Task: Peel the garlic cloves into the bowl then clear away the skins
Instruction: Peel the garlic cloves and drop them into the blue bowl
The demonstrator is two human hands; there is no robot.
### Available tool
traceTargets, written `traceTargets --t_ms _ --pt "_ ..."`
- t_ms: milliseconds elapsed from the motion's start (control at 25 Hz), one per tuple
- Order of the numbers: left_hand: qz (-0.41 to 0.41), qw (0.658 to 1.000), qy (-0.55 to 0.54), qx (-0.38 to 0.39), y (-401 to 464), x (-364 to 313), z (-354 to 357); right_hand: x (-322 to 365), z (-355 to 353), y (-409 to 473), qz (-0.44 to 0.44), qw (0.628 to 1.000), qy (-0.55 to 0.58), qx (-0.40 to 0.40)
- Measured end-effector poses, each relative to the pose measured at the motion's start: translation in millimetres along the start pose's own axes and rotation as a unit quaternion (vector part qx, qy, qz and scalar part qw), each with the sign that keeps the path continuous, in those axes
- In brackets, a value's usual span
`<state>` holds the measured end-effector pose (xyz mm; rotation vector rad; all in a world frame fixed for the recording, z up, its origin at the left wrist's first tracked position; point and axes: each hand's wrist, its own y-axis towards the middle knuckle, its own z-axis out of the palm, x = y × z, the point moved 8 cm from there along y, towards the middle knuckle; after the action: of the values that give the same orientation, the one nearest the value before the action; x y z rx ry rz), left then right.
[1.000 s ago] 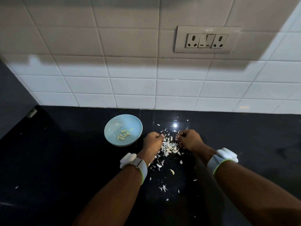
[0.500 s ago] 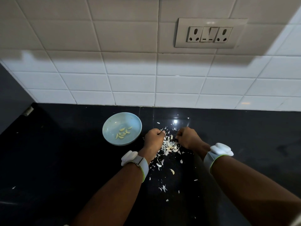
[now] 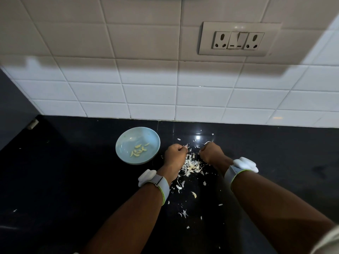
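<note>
Here the garlic skins (image 3: 191,165) lie heaped on the black counter (image 3: 73,180), between the two hands and just right of the pale blue bowl (image 3: 122,143) holding peeled cloves (image 3: 139,150). The left hand (image 3: 175,155) and right hand (image 3: 211,153) are both curled; whether either holds anything cannot be told.

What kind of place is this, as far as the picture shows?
Most likely a home kitchen: a black stone countertop, a white tiled wall with a socket panel, and a bowl of peeled garlic.
</note>
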<state>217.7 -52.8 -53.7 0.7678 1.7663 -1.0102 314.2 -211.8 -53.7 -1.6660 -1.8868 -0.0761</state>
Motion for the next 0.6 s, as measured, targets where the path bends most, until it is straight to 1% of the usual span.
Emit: traceTargets --t_ms 120,240,280,440,520,600 --pt "-0.003 1.000 -0.018 0.000 -3 -2 0 8 0 -1 0.003 0.999 -0.037 0.003" --pt "-0.009 1.000 -0.026 0.005 -7 -2 -1 11 2 0 0.031 0.998 -0.040 0.021" --pt "-0.009 0.999 -0.032 0.007 -8 -4 -1 14 1 -1 0.024 0.998 -0.052 0.017" --pt "-0.023 0.998 -0.053 0.019 -19 -8 -6 23 3 -4 -0.010 0.994 -0.102 0.041" --pt "-0.033 0.997 -0.061 0.032 -23 -10 -6 23 -3 -11 0.000 0.997 -0.064 0.047" --pt "-0.036 0.996 -0.064 0.041 -25 -11 -8 21 -4 -19 0.009 0.998 0.031 0.045"
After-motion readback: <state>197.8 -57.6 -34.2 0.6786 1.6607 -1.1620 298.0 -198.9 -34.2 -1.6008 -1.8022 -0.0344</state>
